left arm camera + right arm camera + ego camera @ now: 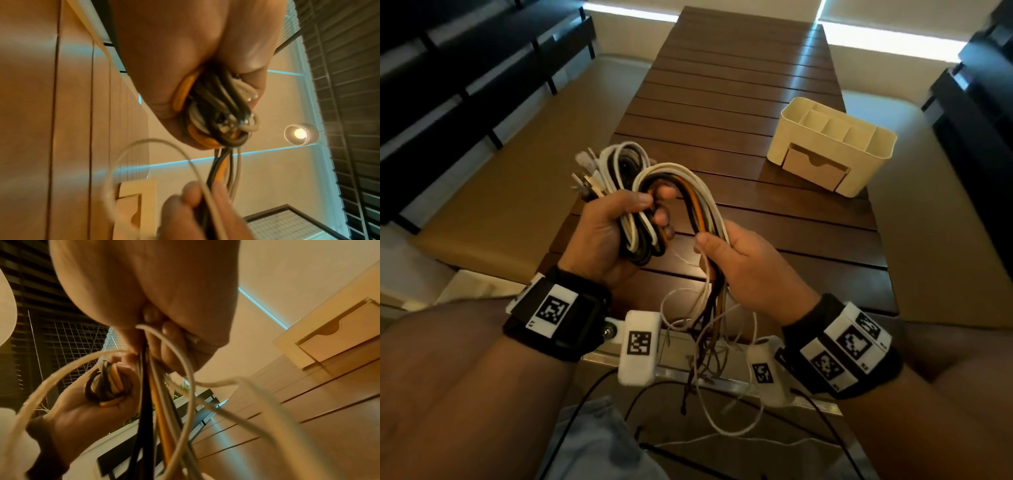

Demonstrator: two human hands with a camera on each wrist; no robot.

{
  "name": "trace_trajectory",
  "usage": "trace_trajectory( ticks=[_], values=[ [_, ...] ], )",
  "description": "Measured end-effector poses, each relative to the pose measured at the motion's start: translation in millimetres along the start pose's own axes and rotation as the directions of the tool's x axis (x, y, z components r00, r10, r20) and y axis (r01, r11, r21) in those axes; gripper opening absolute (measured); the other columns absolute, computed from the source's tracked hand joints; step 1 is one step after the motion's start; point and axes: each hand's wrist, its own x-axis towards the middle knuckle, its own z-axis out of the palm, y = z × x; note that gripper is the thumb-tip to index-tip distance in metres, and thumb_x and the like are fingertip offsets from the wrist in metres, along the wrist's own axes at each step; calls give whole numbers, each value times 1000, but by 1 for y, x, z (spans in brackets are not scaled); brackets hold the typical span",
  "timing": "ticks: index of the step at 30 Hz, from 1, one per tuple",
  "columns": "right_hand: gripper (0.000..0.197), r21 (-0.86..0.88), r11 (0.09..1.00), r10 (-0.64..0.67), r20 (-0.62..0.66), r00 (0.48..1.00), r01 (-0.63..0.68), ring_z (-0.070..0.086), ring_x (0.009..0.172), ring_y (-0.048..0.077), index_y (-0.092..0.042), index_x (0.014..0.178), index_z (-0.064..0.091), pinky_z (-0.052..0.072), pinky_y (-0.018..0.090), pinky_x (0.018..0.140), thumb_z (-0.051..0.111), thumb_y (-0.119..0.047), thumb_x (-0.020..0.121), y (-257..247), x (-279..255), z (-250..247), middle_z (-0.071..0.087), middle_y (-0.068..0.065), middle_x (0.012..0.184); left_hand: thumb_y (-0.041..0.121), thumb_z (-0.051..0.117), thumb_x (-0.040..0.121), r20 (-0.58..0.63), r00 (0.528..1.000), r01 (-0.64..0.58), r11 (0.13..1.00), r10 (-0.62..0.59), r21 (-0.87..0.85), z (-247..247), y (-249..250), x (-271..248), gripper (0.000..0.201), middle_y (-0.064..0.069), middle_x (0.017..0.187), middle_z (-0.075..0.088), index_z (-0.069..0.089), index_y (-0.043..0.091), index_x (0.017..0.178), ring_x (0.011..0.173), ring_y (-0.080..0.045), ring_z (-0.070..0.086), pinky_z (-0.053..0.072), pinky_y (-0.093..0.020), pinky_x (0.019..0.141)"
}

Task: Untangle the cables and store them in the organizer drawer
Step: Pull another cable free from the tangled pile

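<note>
Left hand had its fingers clamped on the coiled cables above the near table; right hand pinched the loose strands. Best to feed slowly, one strand out. Drawer sat closed, far right.

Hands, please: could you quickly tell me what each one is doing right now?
Left hand: grips the looped cable bundle.
Right hand: pinches the bundle's trailing strands.
</note>
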Motion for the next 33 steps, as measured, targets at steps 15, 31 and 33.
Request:
trace_trajectory(
  ticks=[15, 31, 33],
  values=[
    [30, -154, 986, 64, 31, 997, -59, 46, 51, 4, -16, 87, 58, 40, 25, 53, 40, -31, 106, -10, 1, -14, 53, -7, 62, 0, 62, 68, -70, 997, 34, 983, -22, 179, 13, -22, -2, 36, -16, 87, 71, 72, 4, 103, 76, -24, 69, 56, -37, 73],
    [30, -552, 834, 57, 96, 994, 5, 47, 52, 15, -23, 74, 45, 41, 27, 52, 40, -21, 103, -15, 3, -14, 54, 1, 65, -9, 70, 79, -39, 993, -91, 950, 108, 298, 24, -41, 0, 42, -24, 114, 70, 63, -5, 120, 110, -38, 67, 53, -50, 97],
    [30, -596, 803, 74, 86, 994, -8, 49, 53, 16, -24, 70, 42, 42, 29, 53, 42, -19, 100, -14, 3, -14, 53, 1, 66, -11, 70, 80, -25, 989, -132, 931, 149, 340, 26, -45, -1, 44, -23, 114, 70, 59, -9, 123, 109, -35, 68, 55, -44, 93]
  ],
)
